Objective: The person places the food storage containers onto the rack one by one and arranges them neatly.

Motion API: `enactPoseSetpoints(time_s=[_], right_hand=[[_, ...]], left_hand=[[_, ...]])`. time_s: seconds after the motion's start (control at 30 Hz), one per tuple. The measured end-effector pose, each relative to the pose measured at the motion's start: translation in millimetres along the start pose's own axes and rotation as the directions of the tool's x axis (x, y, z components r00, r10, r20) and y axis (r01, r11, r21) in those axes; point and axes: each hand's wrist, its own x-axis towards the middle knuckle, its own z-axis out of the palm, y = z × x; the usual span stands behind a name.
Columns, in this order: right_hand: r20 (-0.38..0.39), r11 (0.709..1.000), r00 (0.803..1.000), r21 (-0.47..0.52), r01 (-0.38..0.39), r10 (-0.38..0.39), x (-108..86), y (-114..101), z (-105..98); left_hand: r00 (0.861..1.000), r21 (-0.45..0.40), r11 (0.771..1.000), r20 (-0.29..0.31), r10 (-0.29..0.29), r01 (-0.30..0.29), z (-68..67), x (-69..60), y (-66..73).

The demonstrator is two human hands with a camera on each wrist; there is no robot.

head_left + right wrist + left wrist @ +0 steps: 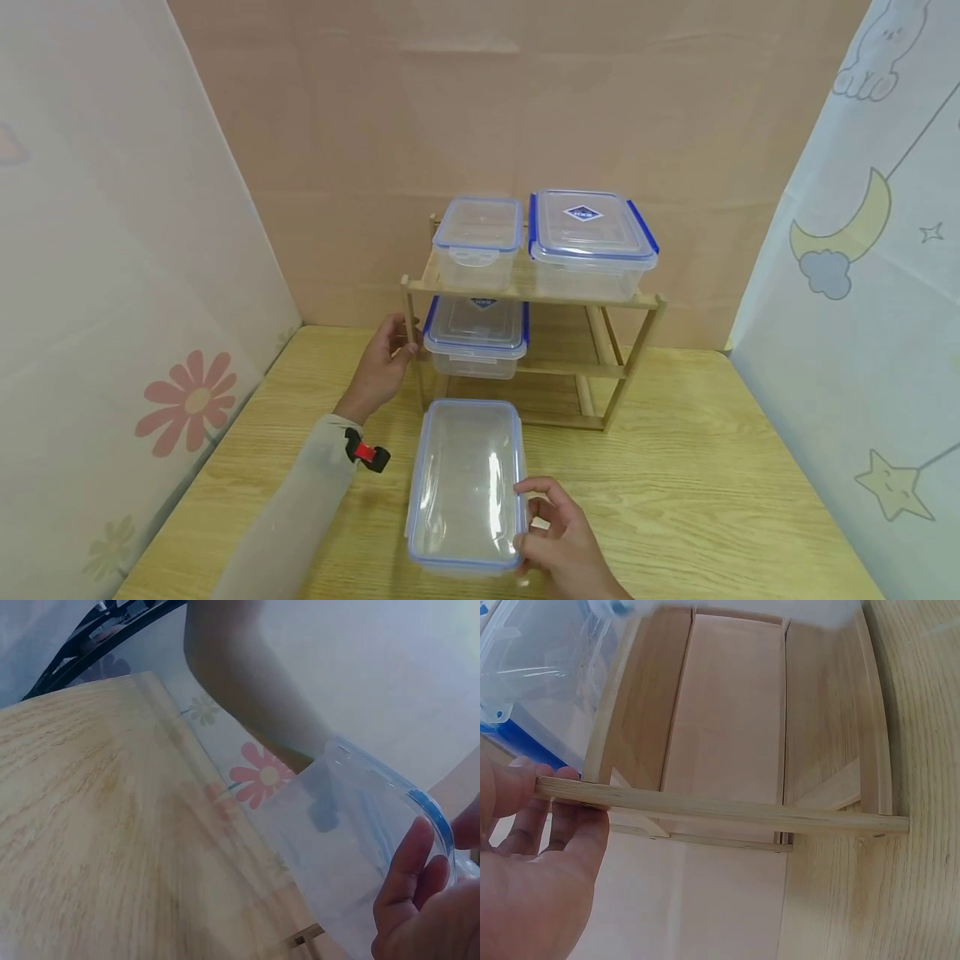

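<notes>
My left hand [386, 362] grips the front left post of a wooden rack [596, 371]. In the left wrist view, the thumb and fingers of that hand [547, 855] are around one end of the post [727, 811]. My right hand [561, 537] holds the right edge of a clear rectangular food container [457, 483] with a light blue rim, in front of the rack. From the right wrist, the fingers of this hand [420, 900] are seen at the rim of the see-through container [300, 832].
On the top shelf stand a small clear container [478, 237] and a larger one with dark blue clips [592, 242]. Another blue-clipped container [477, 333] sits at the left of the shelf below. Patterned cloth walls [847, 292] flank the wooden table [697, 483].
</notes>
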Motion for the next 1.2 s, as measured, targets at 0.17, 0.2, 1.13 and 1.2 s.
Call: enactPoseSetpoints(time_s=[0.17,0.2,1.13,1.2], right_hand=[[0.017,0.999,0.999,0.009,0.035,-0.035,-9.8,-14,-13],[0.017,0.999,0.999,0.008,0.038,-0.038,-11.6,-17,-15],[0.011,0.979,0.979,0.021,0.203,-0.204,-39.2,-83,-79],[-0.009,0.976,0.977,0.015,0.215,-0.215,-38.1,-88,-84]], left_hand=[[1.0,0.001,1.0,-0.004,0.017,-0.017,-0.8,-0.7,-0.1],[1.0,-0.001,1.0,-0.007,0.017,-0.017,-0.8,-0.8,-0.1],[0.997,-0.067,0.995,-0.044,0.068,-0.071,0.2,1.0,-6.0],[0.997,-0.058,0.996,-0.041,0.07,-0.072,0.1,1.2,-5.7]])
